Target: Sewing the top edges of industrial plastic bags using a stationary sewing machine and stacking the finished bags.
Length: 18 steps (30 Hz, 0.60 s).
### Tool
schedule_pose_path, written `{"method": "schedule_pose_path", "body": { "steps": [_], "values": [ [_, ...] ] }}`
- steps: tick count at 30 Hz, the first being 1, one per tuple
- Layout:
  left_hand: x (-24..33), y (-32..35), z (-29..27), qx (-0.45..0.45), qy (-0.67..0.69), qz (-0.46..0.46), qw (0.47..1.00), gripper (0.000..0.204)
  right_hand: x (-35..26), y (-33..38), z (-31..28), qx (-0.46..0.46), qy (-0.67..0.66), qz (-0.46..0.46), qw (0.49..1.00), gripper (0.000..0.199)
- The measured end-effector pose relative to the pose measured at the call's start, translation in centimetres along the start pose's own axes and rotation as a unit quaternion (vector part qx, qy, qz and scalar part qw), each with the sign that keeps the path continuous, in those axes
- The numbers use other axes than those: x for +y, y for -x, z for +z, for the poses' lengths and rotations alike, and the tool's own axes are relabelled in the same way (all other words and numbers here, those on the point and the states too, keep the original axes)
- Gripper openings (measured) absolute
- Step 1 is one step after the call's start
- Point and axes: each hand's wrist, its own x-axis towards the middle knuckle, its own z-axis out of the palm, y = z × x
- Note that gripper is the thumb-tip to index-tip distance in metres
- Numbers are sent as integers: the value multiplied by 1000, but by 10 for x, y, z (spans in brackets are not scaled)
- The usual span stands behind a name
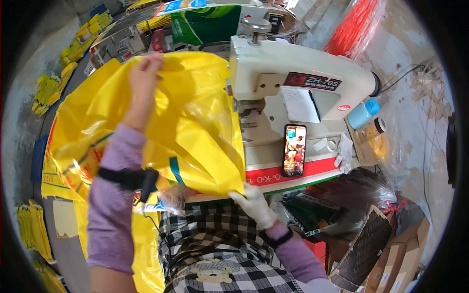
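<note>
A large yellow woven plastic bag is spread in front of me, draped over the left end of a white sewing machine. My left hand is raised high and grips the bag's upper edge. My right hand, in a white glove, pinches the bag's lower right corner near the front edge of the machine table. Both sleeves are lilac, each with a black wrist strap.
A phone with a lit screen leans against the machine front. A blue-capped bottle stands at the right. Stacks of yellow bags lie on the floor at the left. Cardboard boxes and dark bags crowd the lower right.
</note>
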Motion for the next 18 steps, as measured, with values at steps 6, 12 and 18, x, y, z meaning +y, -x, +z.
{"method": "schedule_pose_path", "body": {
  "steps": [6,12,18],
  "values": [
    [39,-69,-200,57,-794,202,570,101,26,-29,16,109,140,-126,976,32],
    [-9,-83,-352,-132,-467,-377,789,22,-5,-46,53,85,197,-157,964,32],
    [55,-56,-234,-183,-157,-362,900,36,-92,-16,66,-37,51,-301,951,46]
  ]
}}
